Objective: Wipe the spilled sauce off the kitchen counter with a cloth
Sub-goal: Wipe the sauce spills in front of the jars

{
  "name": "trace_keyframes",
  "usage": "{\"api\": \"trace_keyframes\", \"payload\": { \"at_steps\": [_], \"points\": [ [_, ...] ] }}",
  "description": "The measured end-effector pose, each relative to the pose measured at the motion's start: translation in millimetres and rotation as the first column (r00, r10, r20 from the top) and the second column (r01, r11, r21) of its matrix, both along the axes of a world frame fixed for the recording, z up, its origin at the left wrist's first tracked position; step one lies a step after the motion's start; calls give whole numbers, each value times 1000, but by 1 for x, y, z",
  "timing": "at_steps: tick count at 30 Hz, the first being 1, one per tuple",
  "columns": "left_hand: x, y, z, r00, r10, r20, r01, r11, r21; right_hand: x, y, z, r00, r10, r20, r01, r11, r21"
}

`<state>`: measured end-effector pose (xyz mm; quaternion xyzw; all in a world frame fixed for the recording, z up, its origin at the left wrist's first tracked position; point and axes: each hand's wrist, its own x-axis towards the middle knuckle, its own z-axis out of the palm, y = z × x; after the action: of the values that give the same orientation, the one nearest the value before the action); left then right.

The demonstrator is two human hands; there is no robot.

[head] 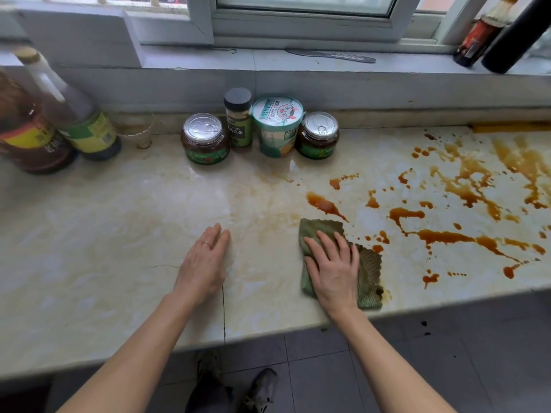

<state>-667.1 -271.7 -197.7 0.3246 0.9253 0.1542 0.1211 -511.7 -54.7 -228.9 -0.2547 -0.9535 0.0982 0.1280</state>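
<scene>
Right hand flat, fingers spread, pressing green cloth on marble counter near front edge. Left hand flat on counter, well apart from cloth. Brown sauce splattered toward right end. Two jars, spice bottle, cup at back edge.

Green waffle-textured cloth; brown-orange sauce; cream marbled counter; green-labelled jars; grey floor tiles.

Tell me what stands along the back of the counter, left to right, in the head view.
Leaving out the two overlapping bottles at far left: small glass → jar with pull-tab lid → black-capped spice shaker → green-and-white paper cup → second jar with pull-tab lid.
</scene>
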Motion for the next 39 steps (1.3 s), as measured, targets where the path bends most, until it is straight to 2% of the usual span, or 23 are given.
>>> {"api": "trace_keyframes", "payload": {
  "at_steps": [3, 8, 13, 18, 22, 26, 28, 32, 39],
  "points": [
    [-2, 0, -2, 1000, 10, -3, -10, 1000, 6, 5, -26, 0, 999, 14, 35, -14, 1000, -23],
    [-2, 1, -2, 1000, 15, 5, -15, 1000, -3, -9, -59, 0, 974, 192, 121, -192, 981, -8],
    [-1, 2, 0, 999, 26, 20, -26, 1000, 4, -33, -65, -1, 959, 236, 159, -238, 971, -11],
    [-2, -1, 4, 999, 20, 38, -21, 1000, 21, -52, -41, -1, 969, 216, 122, -215, 976, -22],
    [-2, -4, 3, 999, 17, 48, -19, 999, 30, -45, -12, -4, 998, 48, 37, -48, 999, -20],
    [-2, -3, -1, 999, 18, 32, -18, 1000, 14, -40, -11, -8, 1000, -26, -8, 26, 999, -23],
    [-1, -2, -1, 999, 17, 35, -17, 1000, 15, -43, -24, -9, 999, -11, -32, 10, 1000, -17],
    [-3, -1, 0, 999, 6, 42, -8, 999, 41, -63, -54, -8, 988, 155, 17, -155, 988, 2],
    [-4, -5, 0, 1000, -3, -13, 3, 1000, 20, -120, -51, -1, 980, 174, 100, -170, 984, -42]
  ]
}}
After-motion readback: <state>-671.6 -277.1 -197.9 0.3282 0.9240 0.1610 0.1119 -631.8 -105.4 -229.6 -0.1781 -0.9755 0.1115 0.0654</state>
